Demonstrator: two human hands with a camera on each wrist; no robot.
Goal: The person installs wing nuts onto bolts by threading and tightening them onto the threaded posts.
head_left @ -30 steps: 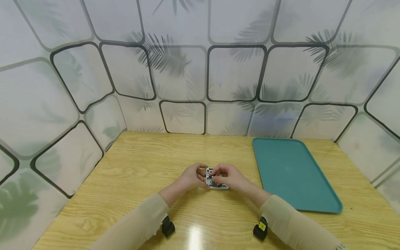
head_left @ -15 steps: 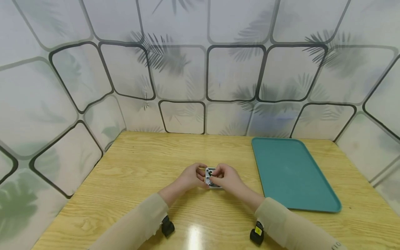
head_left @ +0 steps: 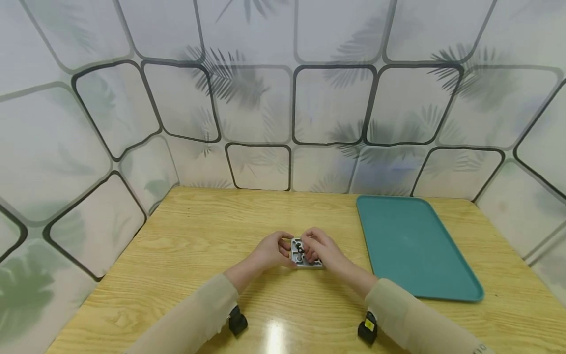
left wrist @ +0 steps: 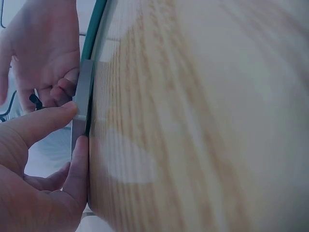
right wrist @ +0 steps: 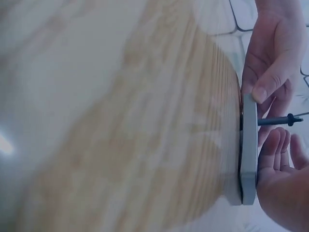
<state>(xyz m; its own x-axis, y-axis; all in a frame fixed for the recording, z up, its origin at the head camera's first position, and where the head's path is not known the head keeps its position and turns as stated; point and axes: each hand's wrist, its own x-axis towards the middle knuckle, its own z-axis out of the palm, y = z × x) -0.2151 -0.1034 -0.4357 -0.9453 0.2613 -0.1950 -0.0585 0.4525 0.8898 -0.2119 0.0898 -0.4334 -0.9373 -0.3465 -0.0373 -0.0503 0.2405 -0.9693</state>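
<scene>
A small grey block point(head_left: 309, 267), with dark parts and round recesses on its top face, lies on the table between the hands. My left hand point(head_left: 270, 251) grips its left end; thumb and fingertip press its edge in the left wrist view. From the block's face stands a dark thin peg point(right wrist: 276, 121) with a collar near its tip. My right hand point(head_left: 326, 250) hovers over the block's right part, its fingers loosely curled beside the peg with nothing seen between them. Its fingertips are right at the block's face in the right wrist view.
A teal tray point(head_left: 407, 241) lies on the right of the wooden table point(head_left: 212, 216). Patterned curtain-like walls point(head_left: 261, 167) enclose the back and sides. Each wrist carries a black camera point(head_left: 237, 322).
My right fingers, earlier at the dark peg, have come off it and drawn slightly right, leaving the peg in sight. The left hand keeps its grip on the block.
</scene>
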